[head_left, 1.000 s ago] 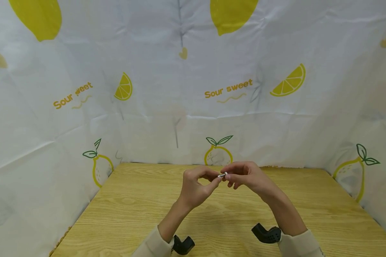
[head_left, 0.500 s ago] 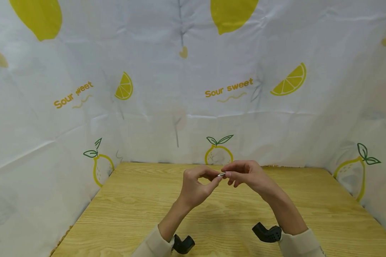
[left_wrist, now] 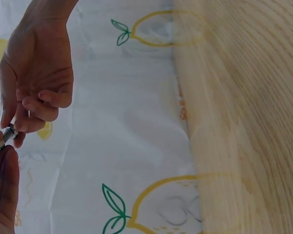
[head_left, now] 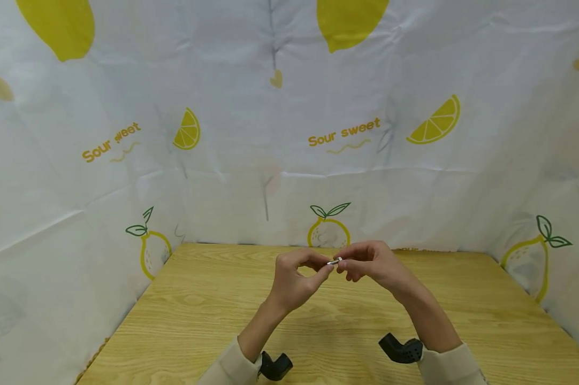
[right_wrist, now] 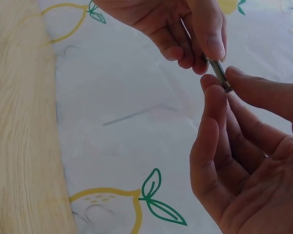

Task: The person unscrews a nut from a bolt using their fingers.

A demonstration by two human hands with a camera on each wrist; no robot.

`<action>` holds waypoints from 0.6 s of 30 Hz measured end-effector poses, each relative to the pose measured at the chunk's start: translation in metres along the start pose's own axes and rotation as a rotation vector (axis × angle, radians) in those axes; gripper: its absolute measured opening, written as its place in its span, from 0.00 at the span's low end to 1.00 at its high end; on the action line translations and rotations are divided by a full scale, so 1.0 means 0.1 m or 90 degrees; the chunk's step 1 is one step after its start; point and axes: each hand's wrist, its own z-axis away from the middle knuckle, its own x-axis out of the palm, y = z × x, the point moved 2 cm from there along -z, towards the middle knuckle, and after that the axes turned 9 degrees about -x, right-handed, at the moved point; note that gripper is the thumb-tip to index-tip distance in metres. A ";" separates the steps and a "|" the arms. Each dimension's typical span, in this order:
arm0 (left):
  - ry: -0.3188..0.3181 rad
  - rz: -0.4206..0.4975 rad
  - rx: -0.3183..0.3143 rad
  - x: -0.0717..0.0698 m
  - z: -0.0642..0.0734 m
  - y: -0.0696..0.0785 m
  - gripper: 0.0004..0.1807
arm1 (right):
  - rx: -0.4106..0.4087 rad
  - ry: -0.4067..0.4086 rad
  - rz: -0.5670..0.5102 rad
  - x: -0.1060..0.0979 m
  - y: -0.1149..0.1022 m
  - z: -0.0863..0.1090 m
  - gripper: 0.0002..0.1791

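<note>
A small silver bolt (head_left: 335,261) is held level between my two hands above the table. My left hand (head_left: 294,280) pinches its left end between thumb and index finger. At the other end, the thumb and fingertips of my right hand (head_left: 373,264) pinch the wider end piece. The right wrist view shows the threaded shank of the bolt (right_wrist: 218,70) running from one hand to the other. Whether that wider piece is the bolt's head or a nut, I cannot tell. Fingertips hide the end in my left hand. The bolt (left_wrist: 8,135) also appears in the left wrist view.
A wooden table (head_left: 212,315) lies under both hands. White sheeting (head_left: 231,133) with lemon prints stands behind it and along its sides. Black wrist mounts sit at the left cuff (head_left: 275,367) and the right cuff (head_left: 401,350).
My right fingertips have shifted slightly at the bolt's end, covering it half a second ago and showing more of it now. My left hand keeps its hold, almost still.
</note>
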 end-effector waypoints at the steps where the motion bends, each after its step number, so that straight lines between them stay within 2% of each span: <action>1: 0.000 -0.001 0.002 0.00 0.00 0.00 0.03 | 0.003 -0.001 0.003 0.00 0.00 0.00 0.18; 13: 0.002 0.002 -0.006 0.01 0.01 -0.02 0.04 | -0.018 0.003 -0.010 0.01 0.01 0.00 0.17; 18: 0.001 0.002 -0.004 0.01 0.00 -0.02 0.04 | -0.002 -0.005 -0.007 0.00 0.01 0.00 0.18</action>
